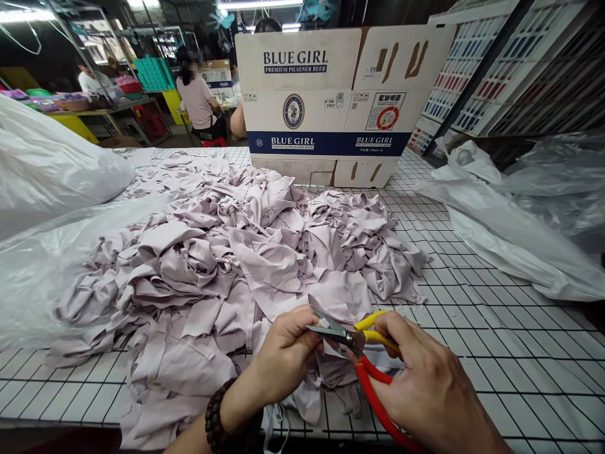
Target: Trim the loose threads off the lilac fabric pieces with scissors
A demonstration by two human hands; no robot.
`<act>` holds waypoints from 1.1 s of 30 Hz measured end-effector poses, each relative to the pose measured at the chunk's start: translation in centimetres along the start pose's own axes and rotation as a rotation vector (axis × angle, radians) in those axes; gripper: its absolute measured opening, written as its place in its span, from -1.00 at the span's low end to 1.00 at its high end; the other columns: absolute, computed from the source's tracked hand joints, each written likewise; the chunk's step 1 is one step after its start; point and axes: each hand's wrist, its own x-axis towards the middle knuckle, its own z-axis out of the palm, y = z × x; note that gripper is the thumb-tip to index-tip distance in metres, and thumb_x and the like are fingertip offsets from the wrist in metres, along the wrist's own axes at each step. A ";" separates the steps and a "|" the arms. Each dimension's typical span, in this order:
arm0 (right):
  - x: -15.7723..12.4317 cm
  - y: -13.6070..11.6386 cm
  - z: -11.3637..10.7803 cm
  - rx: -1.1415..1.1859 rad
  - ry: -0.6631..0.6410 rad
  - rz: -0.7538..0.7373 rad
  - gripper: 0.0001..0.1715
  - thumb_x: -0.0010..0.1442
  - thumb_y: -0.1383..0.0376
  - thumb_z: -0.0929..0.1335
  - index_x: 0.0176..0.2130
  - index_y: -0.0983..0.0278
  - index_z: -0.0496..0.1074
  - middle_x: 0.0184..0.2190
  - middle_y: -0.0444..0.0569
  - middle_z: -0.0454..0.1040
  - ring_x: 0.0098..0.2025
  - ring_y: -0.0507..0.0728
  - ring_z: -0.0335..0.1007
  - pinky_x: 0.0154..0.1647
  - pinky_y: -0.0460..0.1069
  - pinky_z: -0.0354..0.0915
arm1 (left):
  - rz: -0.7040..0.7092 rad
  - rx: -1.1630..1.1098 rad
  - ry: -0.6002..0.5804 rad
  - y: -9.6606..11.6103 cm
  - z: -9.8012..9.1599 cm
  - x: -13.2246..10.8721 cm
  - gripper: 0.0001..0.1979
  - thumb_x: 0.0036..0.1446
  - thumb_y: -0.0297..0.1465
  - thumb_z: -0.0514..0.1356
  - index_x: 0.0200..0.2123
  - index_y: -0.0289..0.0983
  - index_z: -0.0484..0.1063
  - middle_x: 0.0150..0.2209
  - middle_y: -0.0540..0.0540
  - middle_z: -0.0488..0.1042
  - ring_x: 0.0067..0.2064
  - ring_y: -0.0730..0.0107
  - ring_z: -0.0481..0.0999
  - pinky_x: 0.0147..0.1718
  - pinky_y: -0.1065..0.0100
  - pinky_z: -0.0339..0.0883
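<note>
A big heap of pale lilac fabric pieces (236, 265) covers the white gridded table (496, 328). My left hand (283, 356), a dark bead bracelet on its wrist, is closed in a pinch on a fabric piece (331, 378) at the heap's near edge. My right hand (425, 384) grips thread snips (352, 337) with yellow and red handles. The snips' metal blades are parted and point left, right at my left fingertips.
A Blue Girl beer carton (331, 101) stands at the table's far side. Clear plastic bags lie at left (51, 170) and right (529, 221). Stacked white crates (496, 57) rise at back right. A seated person (198, 101) works at a far table.
</note>
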 end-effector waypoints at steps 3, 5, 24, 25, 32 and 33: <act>-0.2 0.1 0.3 -0.037 0.047 -0.017 -0.76 0.02 0.29 0.37 -0.27 0.16 0.25 -0.43 -0.13 0.47 -0.41 0.13 0.48 -0.41 -0.02 0.37 | 0.005 -0.007 0.000 0.1 0.0 0.1 -0.64 0.25 -0.18 0.15 -0.48 -0.27 0.52 -0.44 -0.07 0.40 -0.39 0.40 0.34 -0.44 0.45 0.19; -0.4 0.2 0.4 -0.054 0.061 -0.029 -0.75 0.03 0.29 0.36 -0.26 0.16 0.24 -0.41 -0.12 0.47 -0.40 0.13 0.47 -0.40 -0.02 0.37 | 0.005 -0.013 -0.002 0.1 0.1 0.1 -0.65 0.25 -0.19 0.15 -0.46 -0.27 0.53 -0.44 -0.07 0.40 -0.38 0.39 0.34 -0.44 0.45 0.19; -0.7 -0.2 -0.2 0.055 -0.137 0.143 -0.76 0.01 0.23 0.38 -0.38 0.13 0.19 -0.60 -0.28 0.37 -0.62 0.03 0.31 -0.61 -0.09 0.20 | 0.040 0.059 -0.002 -0.3 0.0 -0.2 -0.58 0.26 -0.15 0.13 -0.53 -0.31 0.42 -0.49 -0.04 0.29 -0.40 0.42 0.30 -0.42 0.44 0.19; -0.8 -0.2 -0.2 0.045 -0.141 0.148 -0.76 0.00 0.24 0.38 -0.38 0.14 0.19 -0.61 -0.28 0.36 -0.63 0.03 0.30 -0.61 -0.09 0.20 | 0.036 0.054 0.000 -0.3 0.0 -0.2 -0.58 0.26 -0.16 0.13 -0.53 -0.32 0.42 -0.49 -0.04 0.29 -0.42 0.44 0.29 -0.43 0.45 0.18; -1.0 0.0 0.3 0.019 -0.107 0.127 -0.73 -0.02 0.24 0.39 -0.40 0.14 0.17 -0.62 -0.29 0.33 -0.64 0.01 0.26 -0.62 -0.10 0.17 | 0.025 0.012 0.016 -0.4 0.1 -0.3 -0.59 0.25 -0.16 0.15 -0.53 -0.32 0.45 -0.51 -0.02 0.28 -0.43 0.47 0.27 -0.45 0.46 0.15; -1.1 0.0 0.4 0.017 -0.104 0.124 -0.72 -0.02 0.24 0.39 -0.41 0.14 0.16 -0.63 -0.29 0.31 -0.65 0.01 0.24 -0.63 -0.10 0.17 | 0.017 0.006 0.018 -0.4 0.1 -0.3 -0.60 0.25 -0.17 0.15 -0.52 -0.32 0.47 -0.51 -0.02 0.28 -0.43 0.47 0.27 -0.45 0.46 0.15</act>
